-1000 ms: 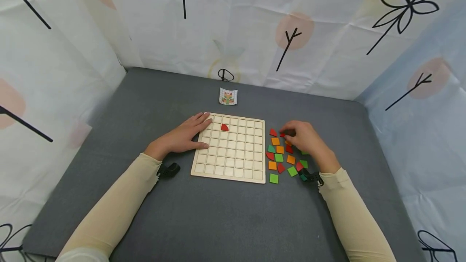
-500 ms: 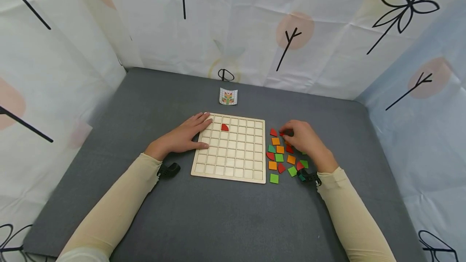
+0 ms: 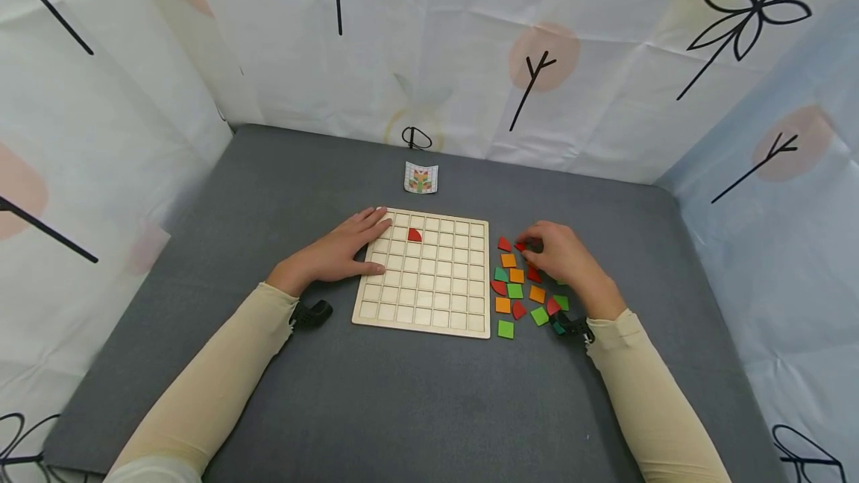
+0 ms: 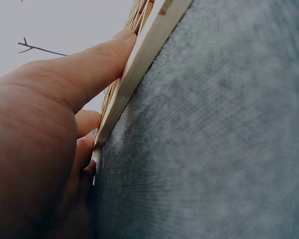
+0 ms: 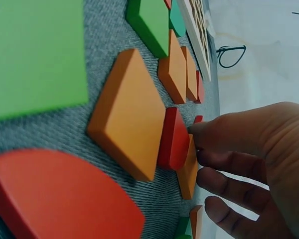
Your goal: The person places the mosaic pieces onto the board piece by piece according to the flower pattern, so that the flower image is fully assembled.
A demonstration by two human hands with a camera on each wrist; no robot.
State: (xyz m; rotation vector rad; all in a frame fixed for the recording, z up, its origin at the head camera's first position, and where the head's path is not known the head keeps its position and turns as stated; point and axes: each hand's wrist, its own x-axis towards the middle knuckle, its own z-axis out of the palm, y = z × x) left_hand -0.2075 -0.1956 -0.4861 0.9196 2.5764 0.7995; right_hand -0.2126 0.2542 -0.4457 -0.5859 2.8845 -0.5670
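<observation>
A wooden grid board [image 3: 429, 323] lies on the table with a red quarter-circle tile [image 3: 414, 235] in one cell near its top. My left hand [image 3: 342, 247] rests on the board's left edge, fingers spread. In the left wrist view its thumb [image 4: 97, 64] presses the rim of the board [image 4: 132, 79]. To the right of the board, my right hand [image 3: 560, 250] reaches into the loose tiles. Its thumb and forefinger pinch a small red tile [image 3: 520, 247], mostly hidden by the fingers. The other fingers are bent above an orange tile [image 5: 188, 174].
Several loose green, orange, red and teal tiles lie right of the board, among them an orange square [image 3: 502, 305] and a green square [image 3: 505, 329]. A small pattern card [image 3: 420, 178] lies behind the board. Patterned cloth [image 3: 456, 58] hangs around the grey table [image 3: 429, 401].
Very little differs. The right hand stays at the same red tile with only slight finger and wrist motion, and the left hand keeps its place on the board.
</observation>
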